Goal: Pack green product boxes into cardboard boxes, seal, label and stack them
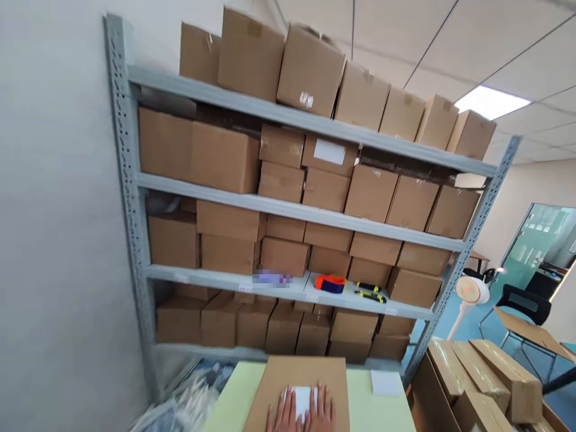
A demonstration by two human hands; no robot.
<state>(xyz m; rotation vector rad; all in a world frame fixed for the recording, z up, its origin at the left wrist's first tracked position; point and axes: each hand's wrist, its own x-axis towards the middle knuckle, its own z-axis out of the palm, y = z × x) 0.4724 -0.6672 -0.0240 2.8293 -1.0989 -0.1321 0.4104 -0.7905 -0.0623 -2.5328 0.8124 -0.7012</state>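
A brown cardboard box (310, 369) lies on the pale green tabletop (245, 379) at the bottom of the view. On its top is a small white label (302, 393). My left hand (284, 415) lies flat over the label's left side, fingers stretched forward. Over the right side rests my right hand (321, 413), also flat with its fingers extended. Both palms are cut off by the lower edge of the view. Neither hand grips anything. To the right, a white stack of paper or labels (385, 383) sits on the table.
Behind the table stands a grey metal shelf (306, 210) full of cardboard boxes. One board holds an orange and blue tape dispenser (330, 283) and yellow-black utility knives (371, 291). Packed cartons (490, 375) stand at right, near a white fan (471, 289). Plastic bags (189, 399) lie at left.
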